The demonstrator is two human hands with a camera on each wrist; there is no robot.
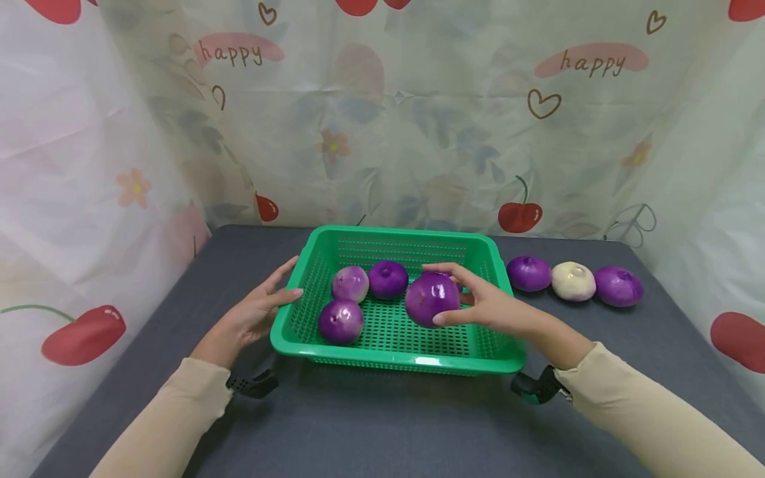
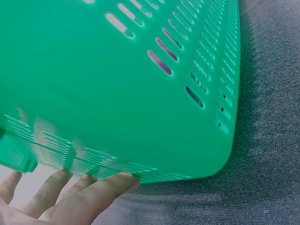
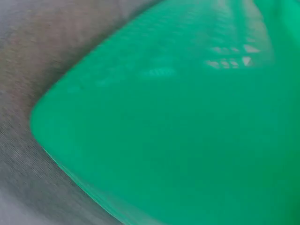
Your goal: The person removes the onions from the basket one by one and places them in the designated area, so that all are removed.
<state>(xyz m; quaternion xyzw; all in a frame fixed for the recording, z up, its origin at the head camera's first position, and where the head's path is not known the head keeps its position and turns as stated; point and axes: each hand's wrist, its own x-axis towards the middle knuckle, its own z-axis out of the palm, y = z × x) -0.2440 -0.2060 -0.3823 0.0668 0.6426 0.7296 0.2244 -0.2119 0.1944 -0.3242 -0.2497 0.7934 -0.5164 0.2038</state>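
Observation:
My right hand (image 1: 484, 302) grips a glossy purple onion (image 1: 431, 300) above the right half of a green plastic basket (image 1: 412, 362), thumb in front and fingers over the far side. Behind it, another purple onion (image 1: 459, 279) is mostly hidden. On the basket floor lie a pale purple onion (image 1: 350, 284), a dark purple onion (image 1: 388, 279) and a purple-and-white onion (image 1: 340, 322). At the basket's left side, my left hand (image 1: 254, 312) touches the rim with its thumb; in the left wrist view its fairly straight fingers (image 2: 101, 190) meet the outer wall.
Right of the basket, a purple onion (image 1: 529, 273), a cream-white onion (image 1: 573, 281) and a second purple onion (image 1: 619, 287) stand in a row on the dark grey table (image 1: 394, 425). A printed curtain (image 1: 406, 159) hangs behind and along both sides.

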